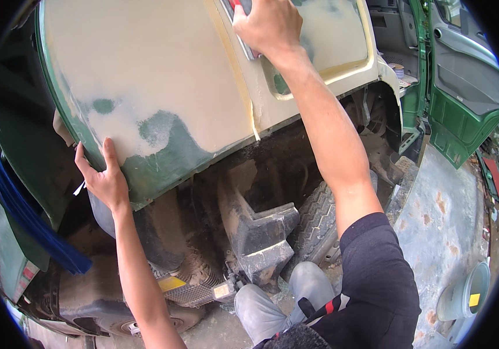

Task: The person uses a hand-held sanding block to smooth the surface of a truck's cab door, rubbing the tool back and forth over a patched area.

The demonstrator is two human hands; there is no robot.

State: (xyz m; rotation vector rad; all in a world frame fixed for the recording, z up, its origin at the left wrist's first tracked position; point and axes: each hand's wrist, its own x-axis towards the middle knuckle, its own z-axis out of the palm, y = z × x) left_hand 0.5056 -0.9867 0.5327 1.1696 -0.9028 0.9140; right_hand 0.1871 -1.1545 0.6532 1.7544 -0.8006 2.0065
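My right hand (269, 26) is closed round a flat block (249, 51) with a red end, seemingly a sanding block, at the top of the view. It lies against a vehicle body panel (145, 75), coated in cream filler with bare green patches near its lower corner. A yellowish masking tape strip (243, 87) runs down the panel beside the block, its end hanging loose at the bottom edge. At the panel's lower left edge rests my left hand (107, 183), thumb and finger spread apart. Some of its fingers are hidden.
Under the panel are a tyre (316, 221) and a dusty step bracket (267, 224). A green door (470, 75) stands open at right. A grey bucket (458, 296) sits on the floor at lower right. Blue strips (34, 221) hang at left.
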